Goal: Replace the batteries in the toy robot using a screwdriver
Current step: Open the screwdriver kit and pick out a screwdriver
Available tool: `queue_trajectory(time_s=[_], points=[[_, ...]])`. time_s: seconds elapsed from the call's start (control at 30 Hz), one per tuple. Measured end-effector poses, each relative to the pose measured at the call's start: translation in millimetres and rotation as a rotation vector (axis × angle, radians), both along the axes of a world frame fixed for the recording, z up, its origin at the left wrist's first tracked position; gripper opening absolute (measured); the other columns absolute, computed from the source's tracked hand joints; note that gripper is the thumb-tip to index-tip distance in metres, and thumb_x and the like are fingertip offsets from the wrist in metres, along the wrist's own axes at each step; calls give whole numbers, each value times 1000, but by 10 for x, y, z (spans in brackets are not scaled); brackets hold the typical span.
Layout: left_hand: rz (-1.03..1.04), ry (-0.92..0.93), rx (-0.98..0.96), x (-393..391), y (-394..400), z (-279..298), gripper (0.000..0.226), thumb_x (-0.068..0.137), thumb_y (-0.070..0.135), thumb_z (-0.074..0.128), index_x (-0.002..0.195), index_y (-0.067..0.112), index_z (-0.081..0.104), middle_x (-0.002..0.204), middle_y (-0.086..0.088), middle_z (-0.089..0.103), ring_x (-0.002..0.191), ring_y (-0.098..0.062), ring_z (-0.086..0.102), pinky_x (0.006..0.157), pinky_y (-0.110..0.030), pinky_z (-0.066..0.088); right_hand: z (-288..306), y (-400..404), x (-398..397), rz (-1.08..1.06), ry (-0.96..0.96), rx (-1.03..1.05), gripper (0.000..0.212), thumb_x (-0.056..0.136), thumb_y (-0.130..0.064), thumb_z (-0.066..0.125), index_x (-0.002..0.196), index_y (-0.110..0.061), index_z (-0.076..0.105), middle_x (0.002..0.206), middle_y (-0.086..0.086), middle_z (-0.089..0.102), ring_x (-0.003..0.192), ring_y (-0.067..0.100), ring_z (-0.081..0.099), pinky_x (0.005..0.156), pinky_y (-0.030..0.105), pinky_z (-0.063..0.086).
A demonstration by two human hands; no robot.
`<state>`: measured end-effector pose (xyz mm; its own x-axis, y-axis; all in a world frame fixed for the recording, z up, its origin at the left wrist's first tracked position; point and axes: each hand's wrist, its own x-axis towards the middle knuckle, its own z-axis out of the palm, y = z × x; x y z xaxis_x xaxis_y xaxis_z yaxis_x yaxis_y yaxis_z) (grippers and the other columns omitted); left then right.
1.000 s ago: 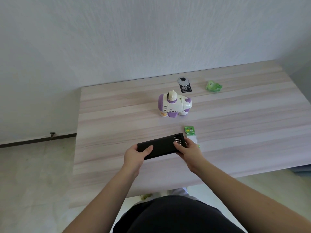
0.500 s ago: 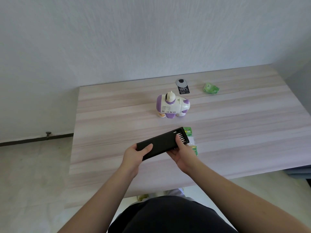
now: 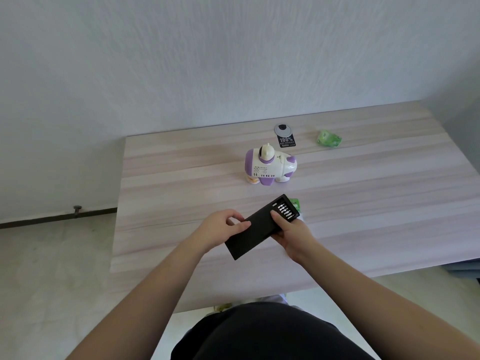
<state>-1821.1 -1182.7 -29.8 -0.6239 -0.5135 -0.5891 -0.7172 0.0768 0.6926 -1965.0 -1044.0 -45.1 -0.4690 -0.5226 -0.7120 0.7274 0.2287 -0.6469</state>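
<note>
Toy robot [image 3: 270,166] upright at table [image 3: 166,178] centre, far from hands. Left hand [image 3: 220,228] grips near end of black bit case [image 3: 255,229]; right hand [image 3: 291,231] holds far end, tray slid partly out, bits showing. Green battery pack [image 3: 295,203] just behind case.

Matt black case [image 3: 255,231], shiny metal bits [image 3: 284,213] at its open end. Glossy white-purple plastic toy robot [image 3: 270,166]. Pale wood-grain table [image 3: 181,183], smooth. Crinkled green wrapper [image 3: 328,138], upper right.
</note>
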Motion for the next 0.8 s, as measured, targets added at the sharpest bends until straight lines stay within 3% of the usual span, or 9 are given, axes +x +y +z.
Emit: queue_trajectory(time_s=[0.1,0.3,0.5,0.67,0.8], points=[[-55,-8,4,-61,39,-37,30,83,50,67,106,30,66,85,2,68,78,-14,66,62,-25,46,34,-11,-14,35,22,-8,11,91,-8,63,100,-13,60,107,14,68,102,27,66,89,39,54],[-56,65,8,-106,22,-118,16,85,40,68,97,30,68,84,-2,72,77,-19,68,66,-30,51,-20,-81,-40,8,-27,-55,31,98,-25,53,124,-7,55,117,13,68,107,25,66,83,33,55],[-20,71,69,-61,-9,-190,23,84,39,71,103,27,68,78,-2,70,67,-14,64,62,-26,49,-61,-180,-90,3,-27,-19,35,100,-26,49,126,-3,54,116,14,68,105,25,66,85,35,54],[-77,-49,24,-72,-53,-196,34,84,47,69,98,17,70,83,-2,70,70,-14,63,62,-26,47,-134,-215,-96,-22,-33,35,35,98,-26,53,126,-5,54,114,13,68,103,25,67,82,36,56],[-75,-35,69,-62,-75,-214,29,86,42,68,101,18,72,78,1,68,66,-11,62,58,-21,44,-202,-242,-107,-57,-36,79,33,98,-26,54,123,-5,55,111,14,69,101,26,68,89,41,54]])
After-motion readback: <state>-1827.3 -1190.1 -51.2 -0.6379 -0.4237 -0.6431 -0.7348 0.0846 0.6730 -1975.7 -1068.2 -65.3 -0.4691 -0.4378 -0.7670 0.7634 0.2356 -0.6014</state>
